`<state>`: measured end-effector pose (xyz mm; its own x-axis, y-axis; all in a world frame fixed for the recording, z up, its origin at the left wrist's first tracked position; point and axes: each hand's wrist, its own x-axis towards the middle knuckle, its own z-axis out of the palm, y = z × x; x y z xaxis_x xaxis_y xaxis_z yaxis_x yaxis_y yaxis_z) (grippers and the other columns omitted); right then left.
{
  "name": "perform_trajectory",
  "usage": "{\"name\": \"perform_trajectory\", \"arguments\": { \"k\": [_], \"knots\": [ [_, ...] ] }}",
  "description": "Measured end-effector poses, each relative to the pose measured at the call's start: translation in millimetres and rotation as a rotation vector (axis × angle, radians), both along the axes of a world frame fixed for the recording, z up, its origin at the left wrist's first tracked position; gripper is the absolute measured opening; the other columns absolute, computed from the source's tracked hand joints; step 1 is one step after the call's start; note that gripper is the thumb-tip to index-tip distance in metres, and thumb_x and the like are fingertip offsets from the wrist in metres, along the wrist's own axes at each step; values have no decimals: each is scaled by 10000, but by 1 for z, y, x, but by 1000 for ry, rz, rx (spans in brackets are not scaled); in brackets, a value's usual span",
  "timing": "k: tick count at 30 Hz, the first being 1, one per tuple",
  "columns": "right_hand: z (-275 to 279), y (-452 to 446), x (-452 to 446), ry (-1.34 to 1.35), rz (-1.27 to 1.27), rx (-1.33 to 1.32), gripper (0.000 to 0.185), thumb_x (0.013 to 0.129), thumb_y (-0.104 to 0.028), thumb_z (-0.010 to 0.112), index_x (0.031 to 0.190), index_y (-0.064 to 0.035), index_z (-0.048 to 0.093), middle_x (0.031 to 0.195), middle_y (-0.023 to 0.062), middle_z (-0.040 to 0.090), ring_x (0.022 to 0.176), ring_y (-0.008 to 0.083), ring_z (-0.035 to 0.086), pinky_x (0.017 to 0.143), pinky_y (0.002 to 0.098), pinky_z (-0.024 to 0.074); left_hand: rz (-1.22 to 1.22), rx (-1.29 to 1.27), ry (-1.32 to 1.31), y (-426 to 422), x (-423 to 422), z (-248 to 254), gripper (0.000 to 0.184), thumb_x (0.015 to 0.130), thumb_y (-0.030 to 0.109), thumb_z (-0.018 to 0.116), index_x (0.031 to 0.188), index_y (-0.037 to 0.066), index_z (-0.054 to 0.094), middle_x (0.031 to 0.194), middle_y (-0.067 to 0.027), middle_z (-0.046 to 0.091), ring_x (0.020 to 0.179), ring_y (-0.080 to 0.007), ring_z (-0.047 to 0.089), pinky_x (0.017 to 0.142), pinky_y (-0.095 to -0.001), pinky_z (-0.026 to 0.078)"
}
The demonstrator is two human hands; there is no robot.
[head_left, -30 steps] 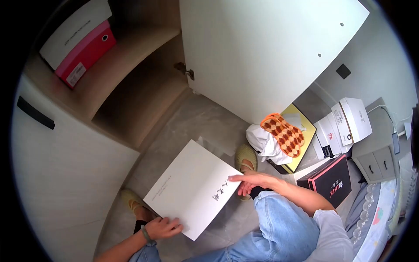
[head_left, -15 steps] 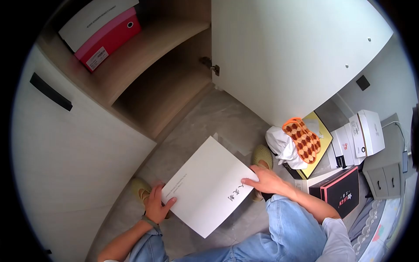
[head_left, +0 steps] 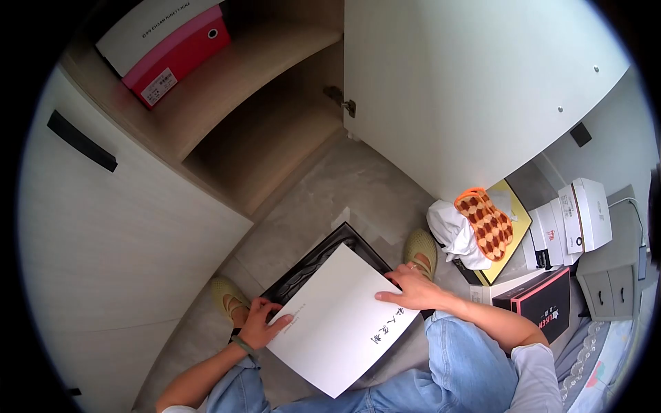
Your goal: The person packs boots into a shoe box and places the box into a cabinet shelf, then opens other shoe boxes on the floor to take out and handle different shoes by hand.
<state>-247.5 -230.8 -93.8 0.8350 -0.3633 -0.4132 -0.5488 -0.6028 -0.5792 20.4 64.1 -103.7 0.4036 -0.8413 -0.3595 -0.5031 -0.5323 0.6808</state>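
Observation:
A white box lid [head_left: 341, 323] with dark lettering lies between my hands, shifted toward me. Past its far edges shows the open box [head_left: 313, 251] on the floor, with dark, glossy, crumpled material inside. My left hand [head_left: 261, 325] grips the lid's left edge, thumb on top. At the right edge, my right hand [head_left: 416, 288] holds the lid the same way. The fingers under both edges are partly hidden, and the lid covers most of the box.
An open cabinet holds a red-and-white shoebox [head_left: 180, 58] on its shelf [head_left: 261, 62]. Its white door [head_left: 475, 82] swings out ahead. At right are a checkered orange item [head_left: 487, 224], white cloth [head_left: 451, 230], white boxes [head_left: 585, 217] and a black box [head_left: 540, 306].
The lid has come off the box and slid toward me, with both hands still on it. The dark inside of the box now shows beyond it.

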Motion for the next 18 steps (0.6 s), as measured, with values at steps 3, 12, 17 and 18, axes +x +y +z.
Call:
{"name": "perform_trajectory", "arguments": {
  "k": [3, 12, 17, 18],
  "knots": [
    [11, 1, 4, 48, 24, 13, 744, 821, -623, 631, 1199, 17, 626, 1090, 237, 565, 1104, 389, 502, 968, 453, 393, 52, 39, 79, -4, 2, 6, 487, 839, 439, 730, 1077, 20, 660, 1118, -157, 454, 973, -267, 536, 841, -335, 471],
    [-7, -12, 27, -164, -320, 162, 841, 730, -633, 706, 1099, 115, 597, 1121, 254, 533, 1138, 362, 470, 979, 416, 371, 52, -174, -39, -35, 41, -8, 429, 815, 352, 760, 1022, 6, 615, 1109, -154, 517, 1009, -270, 535, 863, -364, 466],
    [-21, -17, 41, -115, -485, 387, 842, 756, -621, 691, 1141, 114, 549, 1033, 196, 594, 926, 312, 601, 847, 363, 470, 134, -108, 132, -53, 43, -32, 415, 877, 372, 701, 1050, 5, 610, 1032, -139, 570, 905, -227, 579, 790, -342, 485],
    [-22, -17, 40, -118, -481, 378, 838, 770, -621, 677, 1161, 108, 543, 1040, 194, 615, 924, 302, 620, 825, 355, 487, 167, -126, 165, -55, 42, -33, 417, 888, 375, 687, 1059, 3, 606, 1022, -133, 583, 884, -217, 580, 777, -340, 488]
  ]
}}
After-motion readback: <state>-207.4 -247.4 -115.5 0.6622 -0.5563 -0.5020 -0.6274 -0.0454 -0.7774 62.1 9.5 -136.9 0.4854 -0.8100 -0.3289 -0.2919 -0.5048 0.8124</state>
